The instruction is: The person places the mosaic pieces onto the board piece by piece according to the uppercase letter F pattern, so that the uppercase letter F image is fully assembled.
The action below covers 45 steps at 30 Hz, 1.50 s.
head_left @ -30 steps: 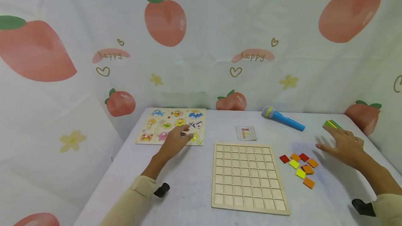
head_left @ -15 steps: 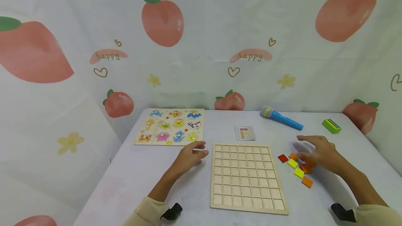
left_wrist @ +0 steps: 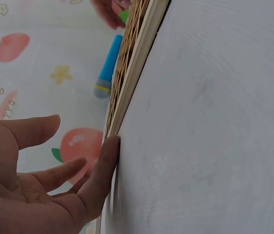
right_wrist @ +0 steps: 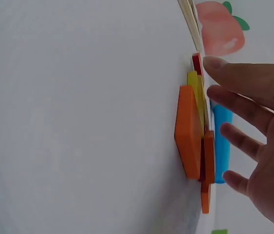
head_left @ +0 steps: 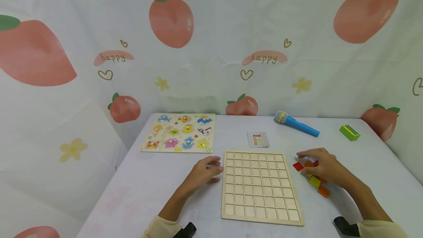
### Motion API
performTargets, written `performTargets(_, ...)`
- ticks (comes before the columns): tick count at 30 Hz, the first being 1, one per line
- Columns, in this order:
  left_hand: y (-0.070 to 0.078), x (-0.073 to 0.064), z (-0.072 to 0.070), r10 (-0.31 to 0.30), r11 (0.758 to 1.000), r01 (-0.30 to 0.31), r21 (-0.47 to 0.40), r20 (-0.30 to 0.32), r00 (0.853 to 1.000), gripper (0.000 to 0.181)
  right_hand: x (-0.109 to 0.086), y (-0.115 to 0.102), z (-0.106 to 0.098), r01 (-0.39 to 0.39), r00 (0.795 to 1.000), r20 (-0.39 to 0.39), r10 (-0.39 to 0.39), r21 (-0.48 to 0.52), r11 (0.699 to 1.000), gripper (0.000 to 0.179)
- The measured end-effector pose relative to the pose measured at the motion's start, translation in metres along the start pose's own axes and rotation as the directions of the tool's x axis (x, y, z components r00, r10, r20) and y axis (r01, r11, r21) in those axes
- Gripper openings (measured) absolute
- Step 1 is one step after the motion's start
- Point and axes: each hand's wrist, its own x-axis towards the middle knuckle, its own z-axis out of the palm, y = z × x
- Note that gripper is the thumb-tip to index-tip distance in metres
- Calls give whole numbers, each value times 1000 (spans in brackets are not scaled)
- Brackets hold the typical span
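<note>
coloured tiles [head_left: 315,182]: lying in a loose group on the counter [head_left: 205,208], just beside the right edge of the grid board [head_left: 260,191]. red, orange and yellow ones are visible; several are partly hidden by the right hand [head_left: 325,166]. a red tile [head_left: 298,166] lies at the left side of the group, closest to the board; an orange tile [head_left: 324,191] lies at its near end.

right hand: poised at the tiles, thumb and forefinger pointing towards the board. its grip is loosely spread, thumb and fingers apart, with hold of nothing. in the right wrist view the thumb tip is close to a red tile; contact cannot be confirmed.

grid board: flat on the counter, its cells in rows within a raised pale rim.

left hand: at the board's left edge, fingers gently bent and parted, grip loose and holding nothing. in the left wrist view one fingertip meets the line of the board's edge; whether it touches cannot be told.

beyond the board: a small printed card [head_left: 257,140]; to its right, a blue microphone [head_left: 297,124], then a green block [head_left: 349,132] with coloured stripes. far left: an animal puzzle [head_left: 180,137], flat. behind: a fruit-patterned backdrop [head_left: 211,72].
</note>
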Motion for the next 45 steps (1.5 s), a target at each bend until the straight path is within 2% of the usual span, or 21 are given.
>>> performTargets(9, 1, -3, 5, -19, 997, 21, -76, 18, 1000, 54, 3, -6, 3, 17, 1000, 19, -17, -15, 1000, 46)
performTargets(17, -1, -3, 9, -24, 996, 26, -91, 22, 999, 52, 6, -6, 3, -30, 998, 57, 32, -30, 999, 39)
performTargets(32, -1, -3, 11, -32, 991, 36, -129, 28, 999, 54, 7, -1, 1, 3, 997, 81, 6, -107, 994, 25)
performTargets(45, -5, -4, 9, -13, 995, 19, -98, 64, 998, 65, 7, -7, 2, -21, 997, 76, 29, -115, 993, 36)
